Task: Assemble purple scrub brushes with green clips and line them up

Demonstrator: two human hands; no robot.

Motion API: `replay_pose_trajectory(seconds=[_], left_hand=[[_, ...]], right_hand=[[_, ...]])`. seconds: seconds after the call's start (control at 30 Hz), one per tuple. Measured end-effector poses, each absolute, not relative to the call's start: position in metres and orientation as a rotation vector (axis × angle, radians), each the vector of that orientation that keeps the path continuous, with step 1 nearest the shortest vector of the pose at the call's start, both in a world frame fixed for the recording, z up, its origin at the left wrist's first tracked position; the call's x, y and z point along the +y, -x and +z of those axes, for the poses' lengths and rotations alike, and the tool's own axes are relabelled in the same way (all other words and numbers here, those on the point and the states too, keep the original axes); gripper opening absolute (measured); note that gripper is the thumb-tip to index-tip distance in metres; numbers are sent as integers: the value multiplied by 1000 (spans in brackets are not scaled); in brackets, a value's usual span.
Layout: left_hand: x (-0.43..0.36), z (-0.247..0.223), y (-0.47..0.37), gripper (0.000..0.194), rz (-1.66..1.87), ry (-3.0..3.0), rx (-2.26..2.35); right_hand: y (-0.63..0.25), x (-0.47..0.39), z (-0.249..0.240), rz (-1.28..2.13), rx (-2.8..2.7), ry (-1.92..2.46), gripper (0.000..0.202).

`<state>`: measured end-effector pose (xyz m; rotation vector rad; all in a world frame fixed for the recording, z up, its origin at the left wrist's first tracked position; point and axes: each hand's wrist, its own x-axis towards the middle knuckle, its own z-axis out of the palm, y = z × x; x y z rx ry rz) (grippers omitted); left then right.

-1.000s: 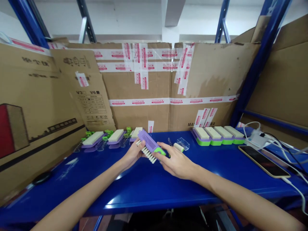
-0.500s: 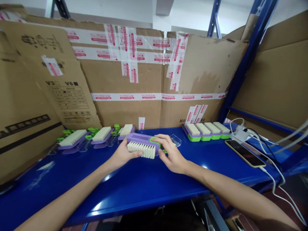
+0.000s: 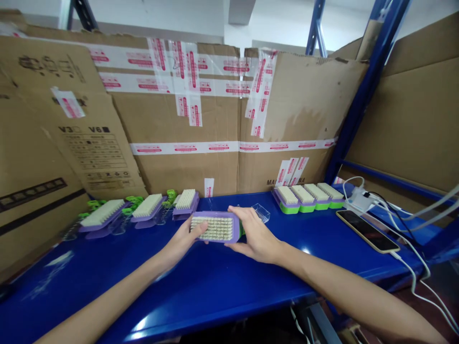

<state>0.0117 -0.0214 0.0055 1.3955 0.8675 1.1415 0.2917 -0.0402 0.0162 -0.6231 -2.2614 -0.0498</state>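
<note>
A purple brush is held above the blue table, its cream bristles facing me. My left hand grips its left end, with the thumb over the bristles. At the right end my right hand is wrapped round the brush, where a bit of green shows by the palm. Behind my right hand lies a clear plastic piece. Just behind my left hand a purple brush rests with its bristles up.
Two more brushes with green parts and clear pieces lie at the left. Several green-and-purple brushes stand in a row at the right, near a phone, a white adapter and cables. Cardboard walls the back.
The held brush has rolled so its bristles face me more fully and its top is hidden. My right hand has closed further round its right end. The view has shifted slightly.
</note>
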Motion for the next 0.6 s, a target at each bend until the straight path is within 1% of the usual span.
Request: replay_pose_trajectory(seconds=[0.13,0.2,0.4,0.5,0.57,0.6], left_hand=[[-27,6,-16,77,1177,-1402,879],[-29,5,-19,77,1199,-1409,857],[-33,6,-19,79,1177,-1463,792],[-32,7,-17,77,1275,-1531,760],[-30,9,-15,73,1388,-1642,746],[-28,10,-13,74,1435,-1727,745]], right_hand=[[-290,-44,15,-85,-2286,670,110],[-289,-45,15,-84,-2282,705,111],[-288,-50,17,0,-2235,697,103],[-287,-53,19,90,-2152,705,98],[-286,-55,19,101,-2123,728,100],[-286,-55,19,96,-2117,741,102]])
